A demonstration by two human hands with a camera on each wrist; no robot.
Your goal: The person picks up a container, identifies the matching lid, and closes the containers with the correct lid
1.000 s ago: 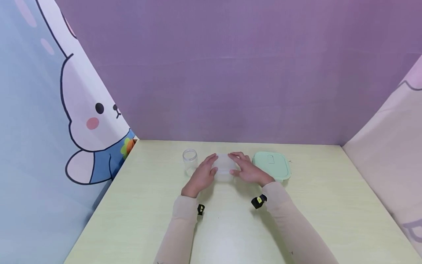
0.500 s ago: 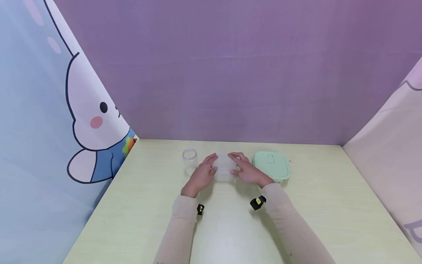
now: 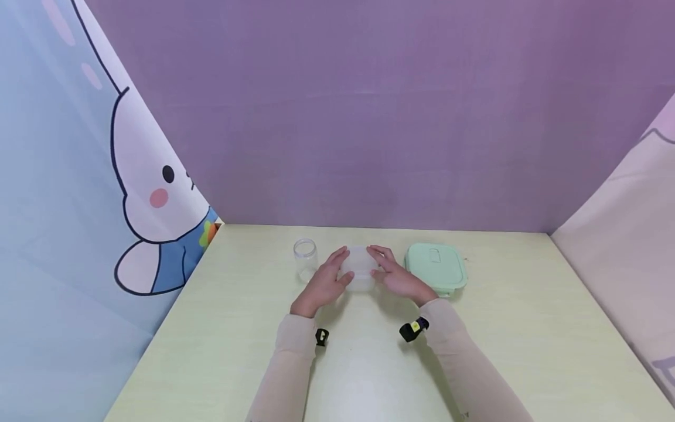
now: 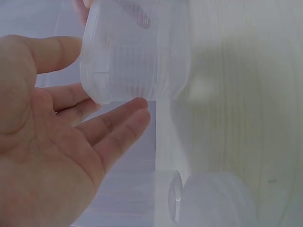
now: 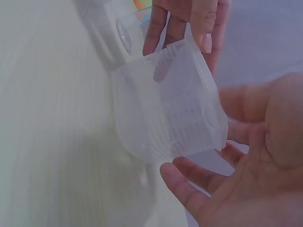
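Your left hand point(image 3: 323, 281) and right hand point(image 3: 396, 276), fingers spread, flank translucent box point(image 3: 360, 271), steadying both sides. Glass jar point(image 3: 304, 256) left, green lid point(image 3: 435, 266) right.

1. No text, label, brand, number or sign can be read in any view.
2. The green lid point(image 3: 435, 266) carries a small raised rectangular mark, too small to tell whether it holds lettering.
3. The rabbit curtain point(image 3: 153, 193) bears a drawing only.

Both arms are reaching forward, sleeves to the wrists. The left hand point(image 3: 323, 280) and right hand point(image 3: 398, 276) are facing each other, fingers straight.
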